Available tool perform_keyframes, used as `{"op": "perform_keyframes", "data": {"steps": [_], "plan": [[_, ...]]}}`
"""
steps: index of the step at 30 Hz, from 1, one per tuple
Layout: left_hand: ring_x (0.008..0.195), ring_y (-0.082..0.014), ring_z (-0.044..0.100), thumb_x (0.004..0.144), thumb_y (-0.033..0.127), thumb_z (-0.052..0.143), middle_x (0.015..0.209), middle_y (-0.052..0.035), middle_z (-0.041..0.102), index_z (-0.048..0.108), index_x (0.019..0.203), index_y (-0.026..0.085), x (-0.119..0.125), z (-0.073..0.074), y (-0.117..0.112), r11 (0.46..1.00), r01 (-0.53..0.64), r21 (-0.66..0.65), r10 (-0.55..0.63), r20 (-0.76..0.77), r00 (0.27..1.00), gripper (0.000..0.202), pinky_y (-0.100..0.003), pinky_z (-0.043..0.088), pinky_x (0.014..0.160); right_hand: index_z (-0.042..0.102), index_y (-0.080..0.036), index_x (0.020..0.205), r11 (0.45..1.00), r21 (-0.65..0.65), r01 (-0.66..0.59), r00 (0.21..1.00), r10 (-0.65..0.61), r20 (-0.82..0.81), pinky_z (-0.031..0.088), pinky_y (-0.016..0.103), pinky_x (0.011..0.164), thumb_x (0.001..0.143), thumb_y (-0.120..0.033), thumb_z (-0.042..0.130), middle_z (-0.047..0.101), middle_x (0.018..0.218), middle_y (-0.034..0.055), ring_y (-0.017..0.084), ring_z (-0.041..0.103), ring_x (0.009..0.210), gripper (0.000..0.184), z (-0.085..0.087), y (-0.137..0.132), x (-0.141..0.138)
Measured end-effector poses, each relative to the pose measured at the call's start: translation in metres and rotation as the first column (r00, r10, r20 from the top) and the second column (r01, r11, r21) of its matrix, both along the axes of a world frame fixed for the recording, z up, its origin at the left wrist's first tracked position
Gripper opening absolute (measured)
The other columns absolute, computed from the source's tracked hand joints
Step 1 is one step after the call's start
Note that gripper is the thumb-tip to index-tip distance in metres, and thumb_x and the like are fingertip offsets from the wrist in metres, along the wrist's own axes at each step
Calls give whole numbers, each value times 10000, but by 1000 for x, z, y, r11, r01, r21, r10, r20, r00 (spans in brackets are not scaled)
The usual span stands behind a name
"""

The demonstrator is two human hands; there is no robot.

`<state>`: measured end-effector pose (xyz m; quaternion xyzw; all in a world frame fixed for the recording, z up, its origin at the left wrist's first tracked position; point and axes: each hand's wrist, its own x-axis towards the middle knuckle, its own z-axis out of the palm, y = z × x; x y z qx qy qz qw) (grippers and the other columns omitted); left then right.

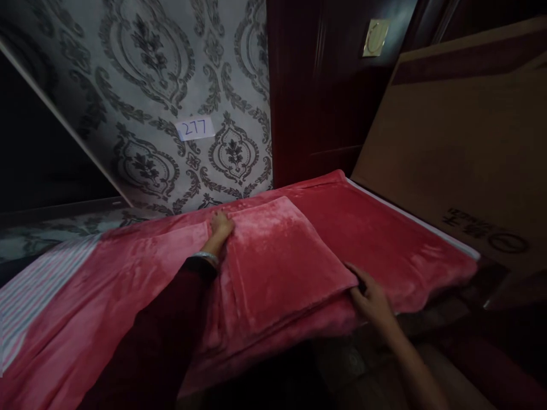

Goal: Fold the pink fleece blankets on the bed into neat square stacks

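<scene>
Surface finishes
Folded red cloth (pixel 286 267): plush pile, soft sheen. Dark red panel (pixel 316 85): smooth, glossy. Cardboard box (pixel 461 148): matt. Number label (pixel 195 136): paper. Bracelet (pixel 205 257): shiny metal.

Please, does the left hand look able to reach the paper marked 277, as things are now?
Probably yes: nothing visible stands between the left hand and the paper on the wall, though the hand would have to leave the folded red cloth it touches.

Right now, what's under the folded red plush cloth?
Wider red plush fabric shows beyond the edges of the folded red plush cloth; whatever lies beneath its middle is covered, so cannot be seen.
</scene>
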<state>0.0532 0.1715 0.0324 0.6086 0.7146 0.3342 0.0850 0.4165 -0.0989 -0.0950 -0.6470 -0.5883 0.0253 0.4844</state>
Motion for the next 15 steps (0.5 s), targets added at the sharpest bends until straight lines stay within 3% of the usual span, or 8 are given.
{"op": "perform_keyframes", "data": {"steps": [2, 5, 7, 9, 12, 15], "plan": [[1464, -346, 447, 860, 215, 626, 1571, -193, 486, 501, 1496, 155, 12, 9, -10, 992, 123, -5, -122, -170, 978, 651, -502, 359, 1218, 650, -206, 1356, 999, 3, -49, 999, 49, 2, 582, 459, 961, 855, -319, 470, 741, 1241, 115, 273, 709, 1107, 544, 21, 0, 8], [1565, -330, 287, 951, 380, 552, 1669, -174, 357, 402, 1580, 149, 37, 20, -29, 940, 304, -155, -341, -387, 857, 687, -503, 250, 1277, 598, -232, 1445, 998, 9, -65, 991, 64, 114, 514, 477, 1086, 959, -371, 448, 678, 1380, 109, 269, 641, 1268, 528, 69, 21, -7], [1594, -339, 201, 975, 452, 512, 1703, -168, 286, 377, 1598, 157, 53, 24, -40, 913, 327, -243, -403, -427, 809, 702, -544, 187, 1288, 532, -227, 1515, 984, -63, -169, 954, 179, 239, 439, 482, 1168, 1011, -409, 411, 573, 1518, 111, 265, 536, 1399, 550, 100, 50, -34], [1603, -348, 158, 985, 489, 488, 1715, -170, 244, 387, 1595, 171, 60, 23, -46, 910, 319, -267, -410, -455, 790, 695, -580, 142, 1286, 450, -210, 1579, 954, -188, -234, 880, 290, 377, 362, 516, 1217, 1019, -448, 417, 443, 1624, 121, 287, 399, 1506, 609, 120, 85, -62], [1596, -366, 180, 976, 534, 497, 1698, -203, 269, 437, 1567, 166, 56, 10, -46, 914, 306, -267, -401, -472, 785, 698, -608, 96, 1280, 383, -245, 1620, 912, -357, -200, 771, 371, 517, 262, 571, 1247, 1022, -514, 426, 315, 1691, 111, 324, 248, 1573, 657, 117, 127, -85], [1585, -377, 217, 972, 565, 490, 1686, -204, 298, 439, 1571, 199, 44, -11, -41, 914, 293, -281, -394, -441, 806, 704, -625, 124, 1269, 363, -242, 1628, 895, -423, -140, 726, 384, 571, 251, 579, 1244, 1024, -555, 418, 293, 1697, 129, 329, 230, 1578, 683, 86, 146, -82]]}}
